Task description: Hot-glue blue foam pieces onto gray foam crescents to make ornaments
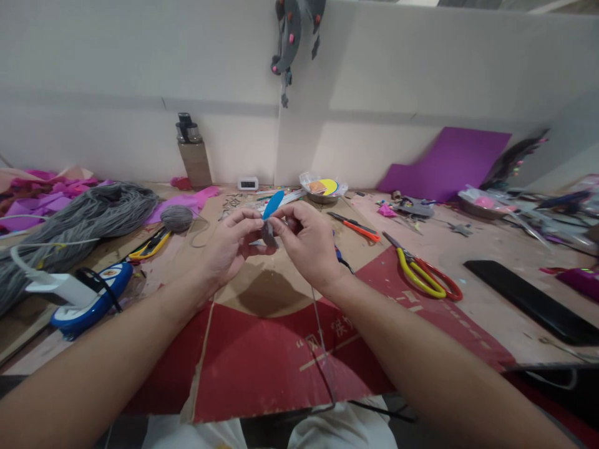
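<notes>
In the middle of the head view, my left hand (234, 243) and my right hand (306, 246) meet above the cardboard. Both have fingers closed around a small dark grey piece (268, 235), soft-looking, its kind unclear. A flat blue oval piece (273, 204) sticks up between the fingertips, tilted to the right. Whether it is joined to the grey piece is hidden by the fingers. A thin grey strand (319, 315) runs from beneath my right hand down over the red part of the cardboard sheet (253, 368).
Scissors with yellow and red handles (423, 271), an orange cutter (360, 228) and a black case (528, 299) lie on the right. Leftward are a grey yarn ball (176, 218), a yarn skein (107, 209), a yellow cutter (150, 245) and a blue power strip (93, 302). A bowl (322, 197) stands behind.
</notes>
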Demonstrator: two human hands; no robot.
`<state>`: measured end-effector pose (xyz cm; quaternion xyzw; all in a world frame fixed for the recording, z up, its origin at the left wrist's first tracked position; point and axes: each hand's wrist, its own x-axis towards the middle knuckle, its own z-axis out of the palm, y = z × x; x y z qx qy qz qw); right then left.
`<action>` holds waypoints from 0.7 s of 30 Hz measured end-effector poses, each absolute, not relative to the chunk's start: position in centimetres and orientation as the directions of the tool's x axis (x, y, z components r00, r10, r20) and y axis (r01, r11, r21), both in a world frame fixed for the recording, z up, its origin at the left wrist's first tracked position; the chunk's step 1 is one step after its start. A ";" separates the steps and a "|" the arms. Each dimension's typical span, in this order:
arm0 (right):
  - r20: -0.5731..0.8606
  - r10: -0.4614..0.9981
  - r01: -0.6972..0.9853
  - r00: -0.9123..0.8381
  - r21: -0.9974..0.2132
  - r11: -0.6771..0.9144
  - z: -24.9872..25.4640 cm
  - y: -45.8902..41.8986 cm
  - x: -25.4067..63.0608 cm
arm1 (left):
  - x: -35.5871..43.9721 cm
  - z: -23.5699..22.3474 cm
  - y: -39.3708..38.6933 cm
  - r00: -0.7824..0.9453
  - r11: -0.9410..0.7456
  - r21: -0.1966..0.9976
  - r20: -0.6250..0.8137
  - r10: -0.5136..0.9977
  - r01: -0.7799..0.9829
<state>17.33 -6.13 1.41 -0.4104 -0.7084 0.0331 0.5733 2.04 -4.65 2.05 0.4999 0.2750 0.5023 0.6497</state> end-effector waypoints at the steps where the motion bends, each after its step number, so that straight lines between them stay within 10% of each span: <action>1: 0.782 0.623 0.542 -0.002 -0.523 0.658 1.4 -6.1 17.4 | 2.1 2.1 -4.7 0.351 0.003 0.927 0.139 0.926 -0.375; 21: 0.639 0.765 0.361 0.082 -0.735 0.575 1.1 -5.7 17.3 | 1.9 2.1 -4.8 0.320 -0.066 0.914 0.206 0.925 -0.400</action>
